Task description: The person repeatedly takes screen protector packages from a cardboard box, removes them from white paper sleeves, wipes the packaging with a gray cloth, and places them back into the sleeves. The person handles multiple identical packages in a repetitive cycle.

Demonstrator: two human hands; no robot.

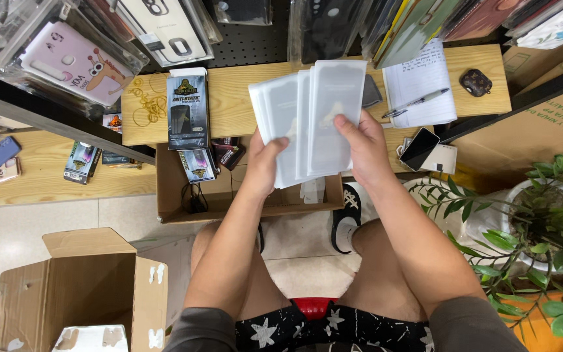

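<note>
Both hands, left hand (263,164) and right hand (363,148), are gripping a fanned stack of thin white sleeves (309,117) above the wooden shelf's (229,98) front edge, looking light, slippery, best pinched along their lower edges.

A phone-accessory shop: packaged phone cases (73,62) hang on a pegboard (249,42) above a wooden counter (236,104) beyond the fingers.

Frosted, smooth plastic sleeves (311,120) fanned above a pale matt wooden shelf (229,104), a brown corrugated cardboard box (83,287) with a rough torn edge, glossy clear plastic-wrapped phone cases (73,62), and lined paper (418,85).
</note>
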